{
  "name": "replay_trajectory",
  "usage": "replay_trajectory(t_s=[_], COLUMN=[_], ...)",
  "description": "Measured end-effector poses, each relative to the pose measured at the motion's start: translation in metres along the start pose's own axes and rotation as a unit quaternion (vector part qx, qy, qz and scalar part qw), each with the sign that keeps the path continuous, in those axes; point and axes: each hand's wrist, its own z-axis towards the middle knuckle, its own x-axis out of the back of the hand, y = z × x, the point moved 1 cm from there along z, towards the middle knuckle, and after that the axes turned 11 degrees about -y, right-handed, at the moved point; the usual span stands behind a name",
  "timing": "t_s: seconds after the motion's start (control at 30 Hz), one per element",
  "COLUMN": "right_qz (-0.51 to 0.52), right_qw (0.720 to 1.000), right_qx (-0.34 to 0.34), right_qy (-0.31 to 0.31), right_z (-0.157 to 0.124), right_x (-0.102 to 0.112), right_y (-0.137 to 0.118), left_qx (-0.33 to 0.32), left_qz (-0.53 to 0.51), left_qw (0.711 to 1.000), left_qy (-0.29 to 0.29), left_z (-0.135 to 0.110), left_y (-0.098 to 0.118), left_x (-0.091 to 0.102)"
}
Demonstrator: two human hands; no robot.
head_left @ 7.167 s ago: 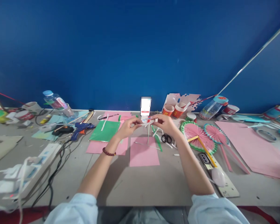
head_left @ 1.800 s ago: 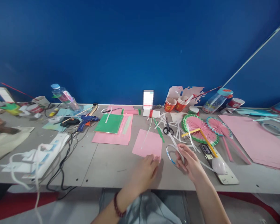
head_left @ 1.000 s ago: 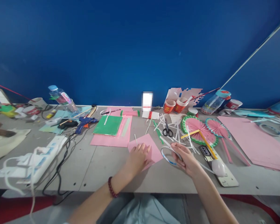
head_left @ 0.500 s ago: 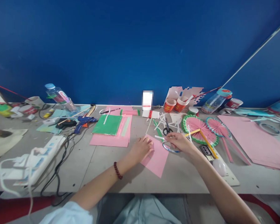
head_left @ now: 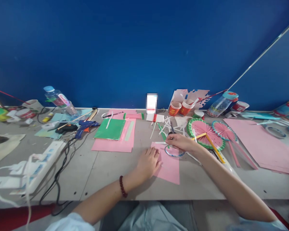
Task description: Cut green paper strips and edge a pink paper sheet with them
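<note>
My left hand point(head_left: 148, 162) lies flat, fingers spread, on the near left edge of a pink paper sheet point(head_left: 170, 165). Farther back, my right hand point(head_left: 180, 142) reaches over the sheet's far corner. Its fingers curl around the handles of the black scissors point(head_left: 170, 133), which it mostly hides. A ring of tape point(head_left: 173, 151) lies on the pink sheet just under that hand. White paper strips point(head_left: 165, 125) are scattered behind the scissors.
Two watermelon paper fans point(head_left: 204, 132) lie right of my right hand, and a large pink sheet point(head_left: 262, 147) lies beyond them. Green paper point(head_left: 110, 129), a glue gun point(head_left: 85, 124), a power strip point(head_left: 38, 162) and cables are on the left. Red cups point(head_left: 174, 108) and a phone point(head_left: 151, 103) stand at the back.
My right hand carried the tape ring forward, set it on the pink sheet and reached to the scissors. My left hand pulled the pink sheet round and nearer, and now lies flat on it.
</note>
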Motion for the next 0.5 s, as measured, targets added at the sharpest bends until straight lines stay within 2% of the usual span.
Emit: replay_trajectory(t_s=[0.1, 0.2, 0.37, 0.5], right_qz=[-0.011, -0.072, -0.140, -0.126], right_qw=[1.000, 0.997, 0.990, 0.992], right_qx=[-0.017, -0.014, 0.015, -0.001], right_qy=[-0.024, 0.003, 0.021, 0.005], right_z=[0.005, 0.009, 0.016, 0.028], right_x=[0.000, 0.001, -0.004, -0.008], right_y=[0.006, 0.006, -0.010, -0.020], left_qx=[-0.002, 0.016, 0.039, 0.047], left_qz=[0.015, 0.027, 0.058, 0.081], left_qw=[1.000, 0.999, 0.998, 0.996], left_qy=[0.008, 0.009, 0.006, -0.009], left_z=[-0.002, -0.003, -0.003, -0.004], left_y=[0.002, 0.007, 0.015, 0.018], left_x=[-0.006, -0.011, -0.012, -0.008])
